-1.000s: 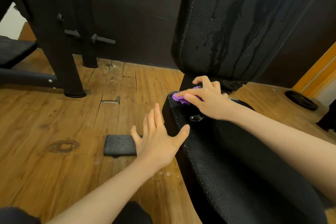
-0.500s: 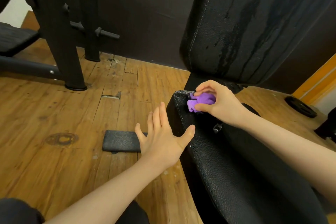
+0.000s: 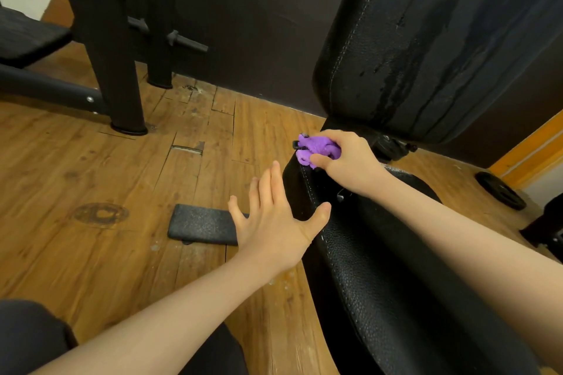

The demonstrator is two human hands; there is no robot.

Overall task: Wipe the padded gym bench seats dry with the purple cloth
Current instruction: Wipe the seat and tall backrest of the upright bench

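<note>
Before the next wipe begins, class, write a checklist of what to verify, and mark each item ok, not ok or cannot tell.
1. Purple cloth gripped in the right hand: ok.
2. Cloth in contact with the far corner of the seat pad: ok.
3. Left hand free, fingers spread, thumb against the seat's edge: ok.
4. Backrest pad dry: not ok, wet streaks run down it.
5. Seat pad dry: cannot tell, the dark surface hides moisture.
6. Floor beside the bench free of obstacles: not ok, a small dark pad lies there.
</note>
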